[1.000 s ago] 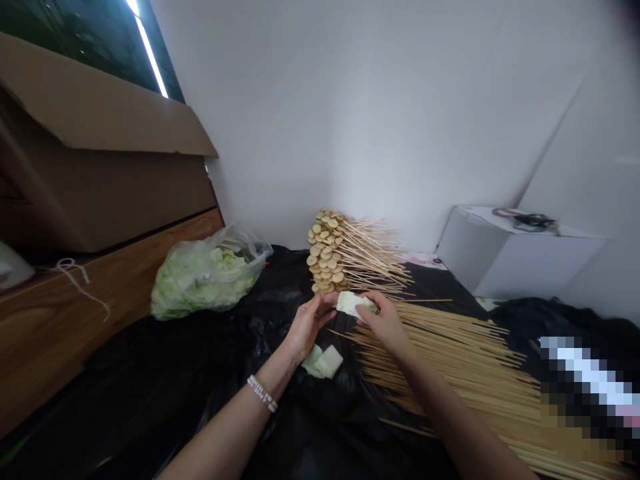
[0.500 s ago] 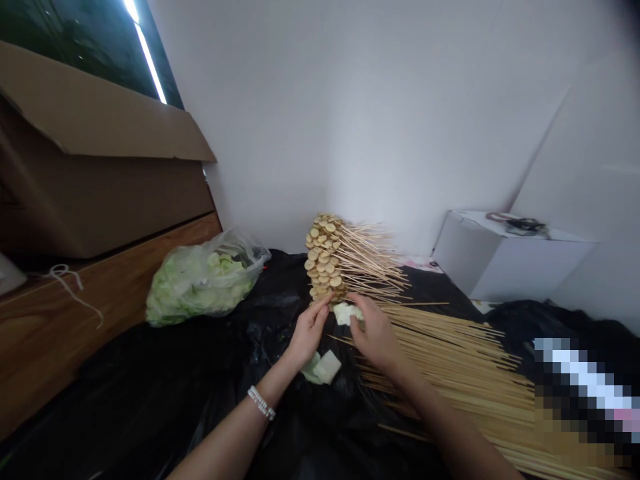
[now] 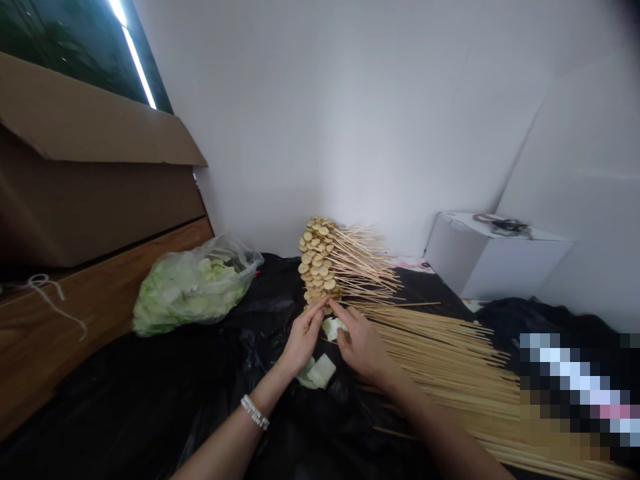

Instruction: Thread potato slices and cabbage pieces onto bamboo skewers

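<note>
Stacked by the wall are skewers with round pale slices at their left ends, looking like potato. My left hand reaches the front of this stack, fingers stretched out and fingertips against the lowest slices. My right hand meets it there, index finger extended to the same spot. A pale green cabbage piece is between the hands, by my right thumb, which seems to pinch it; the other fingers partly hide the grip. Nearer me, more cabbage pieces lie on the black plastic sheet.
Many bare wooden skewers spread across the right. At left sits a clear bag of cabbage, beside a wooden ledge with a cardboard box. A white box stands at the back right.
My right hand has come left and slightly nearer me, its fingertips now meeting my left hand's. The cabbage piece has shifted with it. The view has turned a little right.
</note>
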Action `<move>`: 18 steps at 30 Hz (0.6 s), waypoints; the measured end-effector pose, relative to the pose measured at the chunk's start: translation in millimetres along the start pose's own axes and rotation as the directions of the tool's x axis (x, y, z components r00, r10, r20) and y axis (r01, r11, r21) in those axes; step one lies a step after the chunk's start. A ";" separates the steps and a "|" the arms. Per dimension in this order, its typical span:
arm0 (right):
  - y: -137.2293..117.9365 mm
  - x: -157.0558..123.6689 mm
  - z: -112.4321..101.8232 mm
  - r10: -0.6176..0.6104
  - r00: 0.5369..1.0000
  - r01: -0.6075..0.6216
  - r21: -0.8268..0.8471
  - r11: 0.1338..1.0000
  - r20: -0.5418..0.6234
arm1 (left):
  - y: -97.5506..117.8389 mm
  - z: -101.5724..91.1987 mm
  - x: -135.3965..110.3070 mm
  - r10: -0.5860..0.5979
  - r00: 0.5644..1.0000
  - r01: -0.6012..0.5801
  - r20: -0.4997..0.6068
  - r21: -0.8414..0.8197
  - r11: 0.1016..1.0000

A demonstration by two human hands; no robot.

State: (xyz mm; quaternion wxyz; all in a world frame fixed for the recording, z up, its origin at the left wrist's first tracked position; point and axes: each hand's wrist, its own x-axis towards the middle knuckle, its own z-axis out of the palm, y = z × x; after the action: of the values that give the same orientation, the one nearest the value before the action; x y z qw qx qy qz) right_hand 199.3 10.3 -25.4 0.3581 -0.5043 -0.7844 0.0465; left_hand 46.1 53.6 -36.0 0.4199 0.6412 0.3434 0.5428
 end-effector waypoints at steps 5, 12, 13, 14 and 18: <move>1.7 0.9 0.8 -0.022 0.999 0.024 0.050 0.998 -0.024 | 4.7 0.5 0.2 -0.035 0.999 0.035 0.009 -0.049 0.998; 8.5 8.0 2.6 0.262 0.960 -0.199 0.422 0.885 -0.096 | 1.8 2.6 -0.1 -0.212 0.972 0.226 0.098 -0.176 0.958; 8.9 8.6 3.2 0.315 0.949 -0.256 0.505 0.824 -0.033 | 0.8 2.1 0.0 -0.246 0.964 0.261 0.101 -0.179 0.949; 9.4 9.2 3.7 0.366 0.930 -0.317 0.587 0.745 0.037 | 0.2 1.2 0.2 -0.279 0.955 0.293 0.098 -0.184 0.938; 12.4 12.1 2.0 0.528 0.827 -0.455 0.779 0.431 0.191 | 3.0 -3.3 0.7 -0.353 0.933 0.361 0.076 -0.228 0.904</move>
State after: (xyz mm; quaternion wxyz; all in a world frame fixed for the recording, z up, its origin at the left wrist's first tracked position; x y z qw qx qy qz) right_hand 204.6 26.9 -26.0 0.5463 -0.4962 -0.4807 0.4735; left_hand 42.9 53.6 -32.7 0.5913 0.5214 0.3805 0.4834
